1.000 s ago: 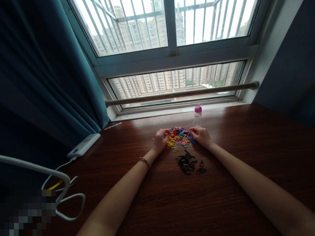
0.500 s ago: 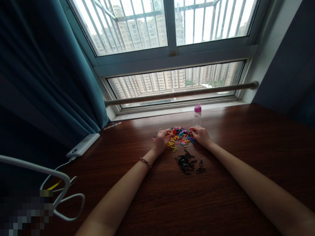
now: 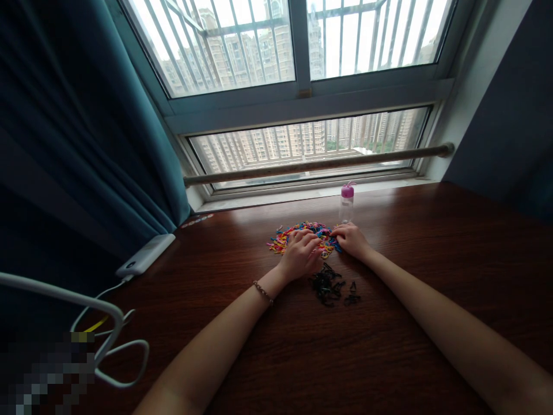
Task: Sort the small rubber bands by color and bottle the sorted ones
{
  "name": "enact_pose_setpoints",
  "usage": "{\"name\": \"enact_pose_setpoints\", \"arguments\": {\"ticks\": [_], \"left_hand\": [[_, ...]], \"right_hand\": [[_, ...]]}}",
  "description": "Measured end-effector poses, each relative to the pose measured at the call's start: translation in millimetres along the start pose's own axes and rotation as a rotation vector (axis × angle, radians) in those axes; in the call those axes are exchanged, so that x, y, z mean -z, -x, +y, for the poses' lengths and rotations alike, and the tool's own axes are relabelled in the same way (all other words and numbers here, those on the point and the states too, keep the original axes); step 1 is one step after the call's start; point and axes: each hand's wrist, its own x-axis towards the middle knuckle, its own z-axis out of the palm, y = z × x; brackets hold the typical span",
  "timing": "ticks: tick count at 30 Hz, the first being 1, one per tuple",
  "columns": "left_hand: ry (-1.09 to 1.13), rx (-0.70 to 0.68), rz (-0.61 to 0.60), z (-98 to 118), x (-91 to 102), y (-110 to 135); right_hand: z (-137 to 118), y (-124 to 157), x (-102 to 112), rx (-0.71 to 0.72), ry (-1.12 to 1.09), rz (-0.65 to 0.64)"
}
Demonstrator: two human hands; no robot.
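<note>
This is a room in a high-rise home: a dark wooden tabletop (image 3: 389,346) stands against a barred window (image 3: 242,46) facing apartment towers (image 3: 276,147), with a teal curtain (image 3: 86,127) at the left. A power bank (image 3: 144,255), a heap of coloured hair bands (image 3: 283,237) and a small pink-capped bottle (image 3: 346,203) lie about it.

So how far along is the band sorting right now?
Done: a small black pile lies apart on the table, nearer the person. In hand: the left hand rests on the coloured heap, the right hand touches its right edge. Left: the coloured heap is bigger and mixed; whether black bands remain in it is too small to tell.
</note>
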Motion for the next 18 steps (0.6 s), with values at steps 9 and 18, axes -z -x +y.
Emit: {"name": "enact_pose_setpoints", "arguments": {"ticks": [9,18], "left_hand": [[-0.035,0.085,-0.186,0.5,-3.9,-1.3],[-0.041,0.118,-0.204,-0.8,-5.3,-2.0]], "right_hand": [[-6.3,-1.9,4.5,-0.020,-0.233,0.068],[-14.7,-4.3,9.5,-0.206,-0.639,0.091]]}}
